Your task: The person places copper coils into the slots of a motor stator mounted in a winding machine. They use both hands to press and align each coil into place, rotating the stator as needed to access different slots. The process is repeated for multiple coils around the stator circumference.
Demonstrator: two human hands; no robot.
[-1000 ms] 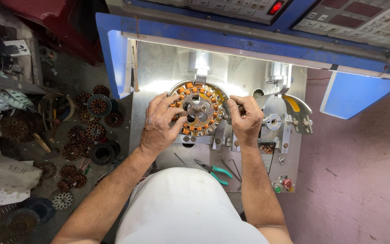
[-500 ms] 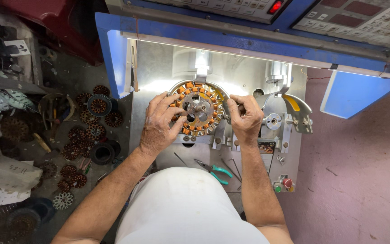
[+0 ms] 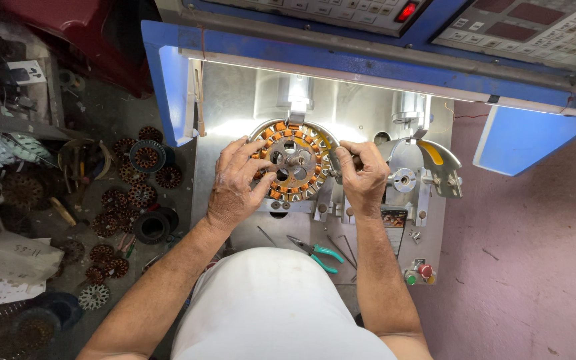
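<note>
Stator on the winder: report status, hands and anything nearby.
Left hand spread on stator. Right hand pinching at its right edge, grip closed. Green-handled pliers lying below, apart.

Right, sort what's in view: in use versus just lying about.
In use:
left hand on the stator
right hand at the stator's right edge
winding machine holding the stator

Lying about:
pliers on the machine's plate
spare stators on the floor
paper at left

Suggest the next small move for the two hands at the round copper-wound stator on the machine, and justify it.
Probably turn the stator slightly with the left hand, which already rests on its rim, while the right hand pinches the small metal part at its right edge.
</note>
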